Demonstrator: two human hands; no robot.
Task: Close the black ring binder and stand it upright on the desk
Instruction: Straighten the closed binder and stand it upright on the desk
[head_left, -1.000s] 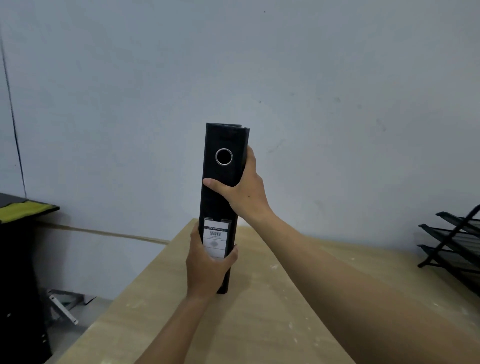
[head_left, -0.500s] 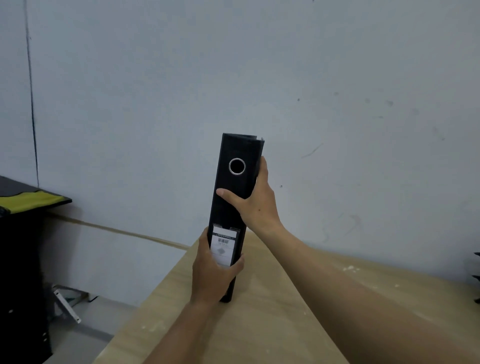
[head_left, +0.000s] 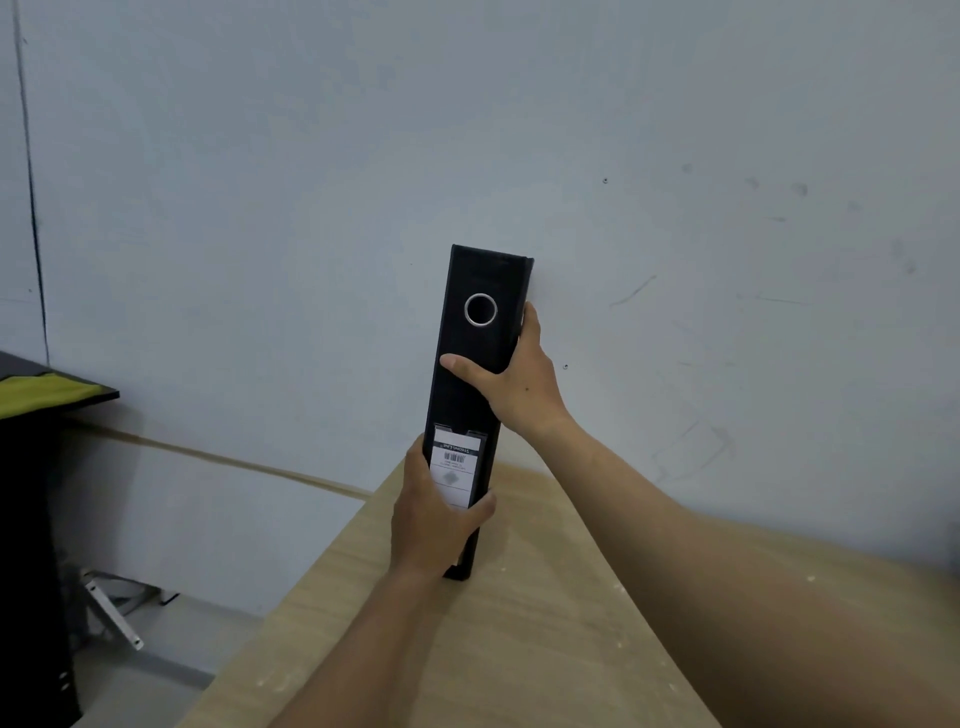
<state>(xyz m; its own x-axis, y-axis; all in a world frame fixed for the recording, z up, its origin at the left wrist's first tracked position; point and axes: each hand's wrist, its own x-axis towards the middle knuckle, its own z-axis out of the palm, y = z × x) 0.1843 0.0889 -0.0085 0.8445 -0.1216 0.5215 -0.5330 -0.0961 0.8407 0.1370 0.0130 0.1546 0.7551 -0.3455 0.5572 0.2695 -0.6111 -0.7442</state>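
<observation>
Already the black ring binder (head_left: 480, 374) is closed and stands on its lower end on the wooden desk (head_left: 519, 649), near the far left corner of it, with the spine turned to the person. Compared with one second ago, almost nothing has changed in the hold: the binder was upright then also, and both hands sit at the same places on it. What changed is mostly the view, which turned a little to the left, so the black paper tray at the right edge is no longer seen. From this it seems that the closing is finished and the standing is nearly finished; only the letting go remains, and the binder leans slightly to the right, so it may need a small correction first.

The left hand (head_left: 434, 519) is clasped around the lower part of the spine, partly over the white label (head_left: 457, 467). The right hand (head_left: 511, 374) grasps the middle part from the right side, its thumb lying across the spine below the metal finger ring (head_left: 480, 309).

The desk top is pale wood with small white specks. Behind it is a plain grey-blue wall (head_left: 727, 156) with some scuff marks. At the left stands a dark cabinet (head_left: 31, 519) with something yellow-green (head_left: 36, 392) on top.
</observation>
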